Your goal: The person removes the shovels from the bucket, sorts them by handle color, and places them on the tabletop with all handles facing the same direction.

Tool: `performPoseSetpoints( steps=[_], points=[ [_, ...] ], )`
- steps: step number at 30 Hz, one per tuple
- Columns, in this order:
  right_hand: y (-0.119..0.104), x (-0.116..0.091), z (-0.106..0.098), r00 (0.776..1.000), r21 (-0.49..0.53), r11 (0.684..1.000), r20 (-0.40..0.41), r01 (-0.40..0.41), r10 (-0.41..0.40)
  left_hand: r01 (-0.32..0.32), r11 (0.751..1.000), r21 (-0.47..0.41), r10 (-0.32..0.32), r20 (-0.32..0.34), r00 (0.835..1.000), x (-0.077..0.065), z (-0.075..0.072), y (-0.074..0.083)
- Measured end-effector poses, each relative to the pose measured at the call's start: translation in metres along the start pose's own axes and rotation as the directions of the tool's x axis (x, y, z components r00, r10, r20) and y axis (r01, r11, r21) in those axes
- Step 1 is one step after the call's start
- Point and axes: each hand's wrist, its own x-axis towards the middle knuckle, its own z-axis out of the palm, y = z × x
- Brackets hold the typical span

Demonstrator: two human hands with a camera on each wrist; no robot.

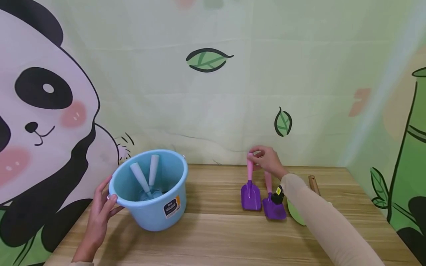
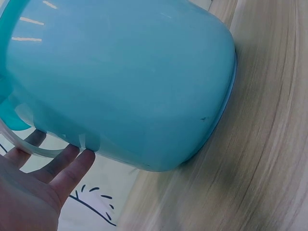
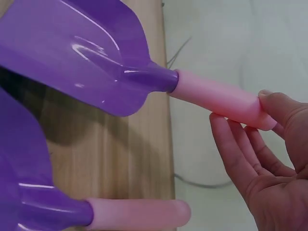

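Note:
My left hand [image 1: 100,212] grips the left rim of a light blue bucket [image 1: 151,212], thumb at the rim and fingers against the outer wall by the handle, as the left wrist view shows. Inside the bucket, two light blue handles [image 1: 154,170] lean up; their lower ends are partly hidden. My right hand [image 1: 266,159] pinches the pink handle end of a purple toy shovel [image 1: 251,195], with the blade pointing toward me. Right beside it is a second purple shovel [image 3: 139,214], also pink-handled, its blade partly covered by the wrist camera in the head view.
Under my right forearm lies a light green object [image 1: 296,214], mostly hidden, near a brown wooden handle [image 1: 313,184]. The wooden table [image 1: 213,236] ends at a fabric backdrop [image 1: 213,111] printed with a panda and leaves.

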Motion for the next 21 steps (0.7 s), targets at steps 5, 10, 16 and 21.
performPoseSetpoints(
  steps=[5, 10, 16, 21],
  points=[
    [0.006, -0.002, 0.001, 0.999, -0.047, 0.998, 0.020, -0.034, 0.035, 0.000, 1.000, 0.012, 0.001, -0.001, 1.000, 0.001, -0.001, 0.000],
    [0.012, -0.003, 0.003, 0.999, -0.045, 0.998, 0.025, -0.035, 0.036, 0.002, 1.000, 0.021, -0.002, 0.003, 1.000, 0.002, -0.001, 0.001],
    [0.013, -0.005, 0.006, 0.999, -0.056, 0.998, 0.027, -0.043, 0.044, 0.002, 1.000, 0.017, -0.002, 0.002, 1.000, 0.002, -0.001, 0.001],
    [0.018, -0.005, 0.008, 0.995, -0.052, 0.995, 0.039, -0.087, 0.089, 0.006, 1.000, 0.013, -0.006, 0.001, 1.000, 0.000, -0.001, 0.000]
  ],
)
